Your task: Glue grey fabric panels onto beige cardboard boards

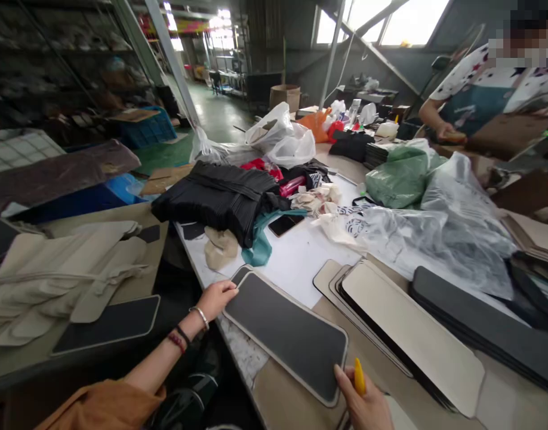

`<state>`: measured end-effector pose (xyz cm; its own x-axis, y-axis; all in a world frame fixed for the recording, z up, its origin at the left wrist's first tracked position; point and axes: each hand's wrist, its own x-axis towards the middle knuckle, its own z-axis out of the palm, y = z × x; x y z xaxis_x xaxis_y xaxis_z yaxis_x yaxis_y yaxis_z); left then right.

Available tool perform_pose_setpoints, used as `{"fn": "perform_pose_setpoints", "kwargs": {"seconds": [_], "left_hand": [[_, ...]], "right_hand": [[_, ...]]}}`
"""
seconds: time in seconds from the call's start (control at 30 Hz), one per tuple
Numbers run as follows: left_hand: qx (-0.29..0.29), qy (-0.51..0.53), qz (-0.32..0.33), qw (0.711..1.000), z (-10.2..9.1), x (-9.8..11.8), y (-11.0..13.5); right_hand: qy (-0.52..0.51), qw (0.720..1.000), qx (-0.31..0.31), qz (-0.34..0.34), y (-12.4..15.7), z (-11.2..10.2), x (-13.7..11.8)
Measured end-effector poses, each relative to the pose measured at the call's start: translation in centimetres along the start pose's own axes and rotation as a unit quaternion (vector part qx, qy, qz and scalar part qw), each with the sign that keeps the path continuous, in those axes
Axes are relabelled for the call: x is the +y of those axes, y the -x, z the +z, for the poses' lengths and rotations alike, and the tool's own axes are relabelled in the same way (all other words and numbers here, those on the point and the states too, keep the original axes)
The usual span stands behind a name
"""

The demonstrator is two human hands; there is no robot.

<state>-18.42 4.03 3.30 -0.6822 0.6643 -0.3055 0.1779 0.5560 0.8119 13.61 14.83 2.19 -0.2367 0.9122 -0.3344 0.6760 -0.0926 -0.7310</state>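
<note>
A dark grey rounded panel with a beige border lies at a slant over the near table edge. My left hand pinches its far left corner, thumb and fingers closed there. At the near right corner, my right hand has its thumb on the panel's edge. A yellow pointed object sticks up from between the right hand's fingers; the rest of it is hidden. Just behind the left fingertips, the corner of another similar panel shows. Right of the panel lies a stack of beige rounded panels.
Dark panels are stacked farther right. Behind are a black bundle, a phone, and clear plastic bags. Beige pieces cover a left-hand surface. A co-worker stands across the table at right.
</note>
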Motion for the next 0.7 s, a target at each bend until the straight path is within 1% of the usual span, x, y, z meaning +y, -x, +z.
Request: {"fn": "perform_pose_setpoints", "kwargs": {"seconds": [0.03,0.1,0.2,0.33,0.53,0.63,0.7], "left_hand": [[0.007,-0.005,-0.005,1.000,-0.8,-0.4,-0.8],[0.016,-0.012,-0.013,1.000,-1.9,-1.2,-2.1],[0.015,-0.016,-0.024,0.999,-2.7,-2.2,-3.6],[-0.009,-0.019,-0.033,0.999,-3.0,-3.2,-4.7],[-0.054,-0.037,-0.042,0.997,-2.9,-4.9,-5.6],[-0.063,-0.042,-0.051,0.996,-3.0,-5.2,-6.0],[-0.070,-0.068,-0.054,0.994,-3.2,-5.1,-6.1]], "right_hand": [[-0.003,1.000,-0.012,-0.003,-0.6,1.1,-0.7],[-0.004,0.999,-0.038,-0.004,-1.6,2.8,-1.4],[-0.004,0.999,-0.052,0.011,-2.5,4.1,-1.2],[-0.015,0.998,-0.054,0.040,-2.7,4.9,-1.6],[-0.024,0.997,-0.058,0.041,-2.3,5.2,-2.9],[-0.023,0.997,-0.046,0.059,-2.3,5.5,-2.8],[-0.018,0.997,-0.033,0.064,-2.2,5.8,-2.7]]}}
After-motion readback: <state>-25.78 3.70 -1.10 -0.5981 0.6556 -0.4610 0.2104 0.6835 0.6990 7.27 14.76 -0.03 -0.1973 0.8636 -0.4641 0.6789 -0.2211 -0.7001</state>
